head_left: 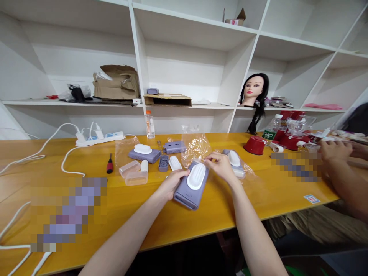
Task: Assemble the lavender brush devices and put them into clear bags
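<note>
Case (193, 194): purple, tilted, held above the table (115, 209), with a white oval (196, 176) on its upper face.
Left hand (176, 181): grips the case by its left side, the thumb on top beside the white oval.
Right hand (220, 165): fingers bent and drawn together at the far end of the case; whether they pinch anything, I cannot tell.
Clear bag (197, 142): crumpled, just behind the case.
Second case (149, 157): behind and left of the case, topped by another white oval.
Third case (238, 168): behind and right of the case, near the right hand, also topped in white.
Ridged piece (174, 163): white, just left of and behind the case.
Purple cup (163, 168): farther left of the case, beside the ridged piece.
Screwdriver (109, 165): well left of the case.
Red bowl (254, 145): well right of and behind the case.
</note>
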`<state>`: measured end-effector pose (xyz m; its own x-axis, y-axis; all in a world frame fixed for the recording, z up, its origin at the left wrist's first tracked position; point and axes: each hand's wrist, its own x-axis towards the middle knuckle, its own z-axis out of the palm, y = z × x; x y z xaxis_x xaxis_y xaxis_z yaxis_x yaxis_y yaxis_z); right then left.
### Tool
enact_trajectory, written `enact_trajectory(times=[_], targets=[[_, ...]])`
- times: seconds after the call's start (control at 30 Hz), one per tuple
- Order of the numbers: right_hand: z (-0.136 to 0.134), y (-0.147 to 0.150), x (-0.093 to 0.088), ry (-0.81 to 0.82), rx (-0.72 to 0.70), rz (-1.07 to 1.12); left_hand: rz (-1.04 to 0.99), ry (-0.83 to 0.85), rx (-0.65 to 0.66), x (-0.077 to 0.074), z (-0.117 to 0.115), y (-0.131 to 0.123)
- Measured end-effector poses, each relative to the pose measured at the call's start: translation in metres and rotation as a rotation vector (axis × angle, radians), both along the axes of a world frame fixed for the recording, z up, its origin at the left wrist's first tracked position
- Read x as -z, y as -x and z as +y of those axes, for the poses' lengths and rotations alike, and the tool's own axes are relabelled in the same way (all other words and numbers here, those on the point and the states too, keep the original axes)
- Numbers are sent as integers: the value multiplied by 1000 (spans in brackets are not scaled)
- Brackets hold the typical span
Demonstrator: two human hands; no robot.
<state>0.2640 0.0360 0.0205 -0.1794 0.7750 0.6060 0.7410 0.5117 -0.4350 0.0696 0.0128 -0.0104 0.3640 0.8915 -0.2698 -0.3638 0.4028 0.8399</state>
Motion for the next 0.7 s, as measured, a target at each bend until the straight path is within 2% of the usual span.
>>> enact_trajectory(times=[0.13,0.33,0.43,0.57,0.7], targets=[[-11,2,3,-132,-52,46,-3,-34,-51,3,2,0],[-14,8,8,-121,104,-56,121,-110,-170,2,-5,-1],[-10,11,10,-109,164,-42,196,-170,-127,-4,-13,-1],[-3,10,13,-104,256,-8,229,-244,-6,-11,-19,0],[-1,5,16,-71,317,-8,278,-288,71,-14,-21,3]])
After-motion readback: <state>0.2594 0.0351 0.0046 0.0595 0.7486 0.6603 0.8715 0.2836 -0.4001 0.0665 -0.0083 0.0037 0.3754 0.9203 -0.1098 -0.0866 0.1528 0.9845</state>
